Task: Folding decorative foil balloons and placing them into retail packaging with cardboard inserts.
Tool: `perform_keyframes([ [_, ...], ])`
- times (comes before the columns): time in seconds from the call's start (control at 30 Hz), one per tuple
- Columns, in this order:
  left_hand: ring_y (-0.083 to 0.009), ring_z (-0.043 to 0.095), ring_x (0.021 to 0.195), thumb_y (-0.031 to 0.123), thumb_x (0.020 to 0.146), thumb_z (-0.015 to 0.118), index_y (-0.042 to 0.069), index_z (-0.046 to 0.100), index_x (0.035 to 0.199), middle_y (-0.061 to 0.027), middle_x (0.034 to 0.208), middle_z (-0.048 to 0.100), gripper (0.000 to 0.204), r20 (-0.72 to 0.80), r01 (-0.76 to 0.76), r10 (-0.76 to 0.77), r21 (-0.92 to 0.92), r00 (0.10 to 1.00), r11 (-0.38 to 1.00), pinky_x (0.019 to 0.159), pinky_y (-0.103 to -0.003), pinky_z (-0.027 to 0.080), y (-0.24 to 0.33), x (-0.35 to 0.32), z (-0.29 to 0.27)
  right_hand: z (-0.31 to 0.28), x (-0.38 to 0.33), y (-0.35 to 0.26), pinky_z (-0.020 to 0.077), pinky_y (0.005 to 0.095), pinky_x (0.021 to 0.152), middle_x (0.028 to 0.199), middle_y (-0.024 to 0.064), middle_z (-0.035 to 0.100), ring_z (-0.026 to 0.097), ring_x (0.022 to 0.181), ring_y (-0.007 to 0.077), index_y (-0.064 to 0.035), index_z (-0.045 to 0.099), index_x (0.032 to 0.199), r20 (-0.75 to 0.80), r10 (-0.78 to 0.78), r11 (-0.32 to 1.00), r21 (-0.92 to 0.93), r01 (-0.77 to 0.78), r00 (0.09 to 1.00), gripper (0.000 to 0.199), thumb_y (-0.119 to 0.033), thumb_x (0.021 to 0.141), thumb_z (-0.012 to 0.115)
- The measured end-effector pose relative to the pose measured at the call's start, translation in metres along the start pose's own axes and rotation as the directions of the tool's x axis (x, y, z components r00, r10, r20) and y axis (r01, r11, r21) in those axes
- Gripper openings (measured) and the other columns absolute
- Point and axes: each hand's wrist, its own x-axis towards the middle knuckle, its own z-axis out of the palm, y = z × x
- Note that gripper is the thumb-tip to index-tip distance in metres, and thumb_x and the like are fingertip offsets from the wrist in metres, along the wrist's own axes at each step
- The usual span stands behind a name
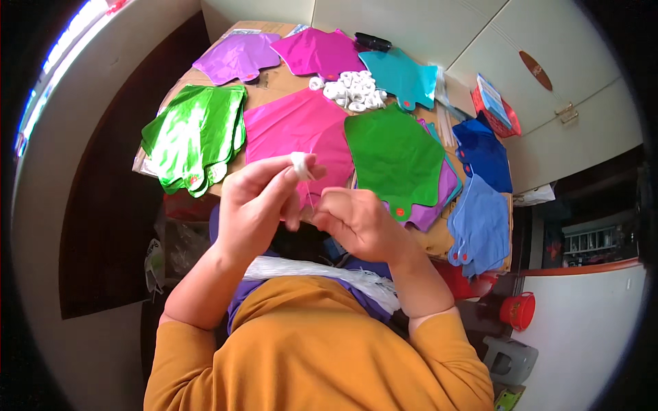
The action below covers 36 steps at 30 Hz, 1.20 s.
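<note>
Cream cabinets (548,41) close off the far side, and your cardboard-covered worktop (435,240) stands against them. On one cabinet door a brown oval plaque (535,70) bears a small mark too tiny to make out. Red round stickers sit on the tabs of several foil sheets, their print too fine to follow.

Your left hand (257,202) pinches a white coil (299,164) at its fingertips, above the pink sheet (295,130). From it a white strand (310,198) runs down to your right hand (360,222), whose curled fingers are pressed together on it.

Around the pink sheet, your room is edged by the shiny green stack (195,127) on the left and the matte green sheet (394,154) on the right; beyond lies a pile of white coils (353,90). Brown cardboard shows in strips between the stacks. At the right edge, the light blue sheets (480,219) reach the worktop's rim.

Your hands hide the pink sheet's near part, and your curled right fingers cover the strand's lower end. A white string bundle (322,274) lies across your lap, partly behind your forearms. The black object (373,42) at the back is hard to identify.
</note>
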Motion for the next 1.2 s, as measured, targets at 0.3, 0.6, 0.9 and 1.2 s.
perform_keyframes([
  [0.3,-0.0081,0.053,0.05,0.009,0.095,0.051,-0.003,0.061,0.111,-0.0165,0.098,0.069,0.022,-0.084,0.045,-0.074,-0.315,0.994,0.948,0.043,-0.02,0.039,-0.01,-0.005,0.009,0.008,-0.005,0.01,0.0422,0.0341,0.053,0.072,0.0111,0.051,0.055,0.062,0.0245,-0.0042,0.056,0.084,-0.031,0.038,0.999,-0.015,-0.039,0.999,0.018,-0.02,0.09,0.063],
  [0.6,-0.0068,0.056,0.058,0.008,0.094,0.056,-0.003,0.063,0.108,-0.0042,0.083,0.066,0.019,0.202,0.238,-0.238,0.025,0.95,0.971,0.054,-0.022,0.047,-0.022,-0.016,0.005,-0.027,0.012,0.01,0.0384,0.0289,0.05,0.063,0.003,0.051,0.049,0.055,0.0129,-0.0043,0.058,0.073,-0.062,0.007,0.998,-0.062,-0.011,0.998,0.018,-0.013,0.085,0.068],
  [0.9,-0.0074,0.048,0.056,0.011,0.089,0.06,0.002,0.058,0.082,-0.0023,0.069,0.057,0.011,0.143,0.329,-0.297,-0.358,0.944,0.874,0.049,-0.021,0.036,-0.039,-0.007,-0.006,-0.003,-0.04,0.022,0.0434,0.0223,0.063,0.083,0.0004,0.058,0.053,0.07,0.0073,-0.0024,0.062,0.09,-0.174,0.369,0.919,0.218,-0.329,0.913,0.009,-0.011,0.09,0.063],
  [1.2,-0.005,0.047,0.061,0.013,0.088,0.057,0.003,0.058,0.078,0.0005,0.068,0.055,0.014,0.248,0.256,-0.259,0.044,0.934,0.966,0.054,-0.021,0.037,-0.04,-0.001,0.005,-0.02,-0.029,-0.008,0.0472,0.0262,0.075,0.091,0.0059,0.061,0.06,0.084,0.014,-0.0025,0.06,0.099,0.008,0.34,0.89,0.32,-0.324,0.941,0.03,0.001,0.074,0.075],
])
